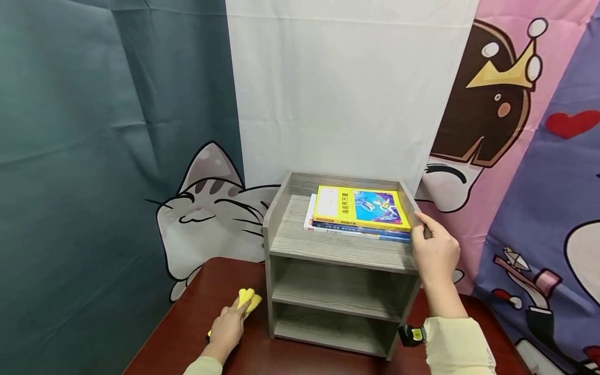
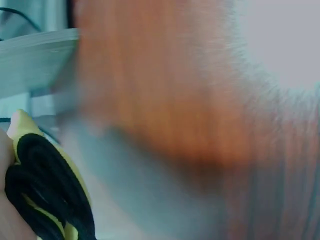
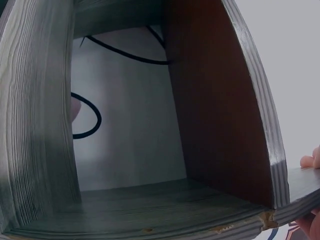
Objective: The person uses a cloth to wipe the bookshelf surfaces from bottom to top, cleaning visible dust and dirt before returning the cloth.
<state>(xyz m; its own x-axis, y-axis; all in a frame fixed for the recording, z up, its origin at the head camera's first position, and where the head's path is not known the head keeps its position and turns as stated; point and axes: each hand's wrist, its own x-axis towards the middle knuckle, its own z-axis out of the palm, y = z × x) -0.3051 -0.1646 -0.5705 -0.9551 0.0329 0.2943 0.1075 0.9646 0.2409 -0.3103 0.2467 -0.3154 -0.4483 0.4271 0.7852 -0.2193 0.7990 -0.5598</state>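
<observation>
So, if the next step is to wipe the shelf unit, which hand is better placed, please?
Probably the left hand: it holds the folded yellow cloth beside the shelf unit. The right hand grips the unit's side panel, so it seems suited to steadying it.

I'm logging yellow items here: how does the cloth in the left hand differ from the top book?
The cloth is bunched in the left hand; the top book lies flat on other books. The cloth is beside the shelf unit; the book is on top. The cloth has black areas; the book shows a blue picture. Both are largely yellow.
</observation>
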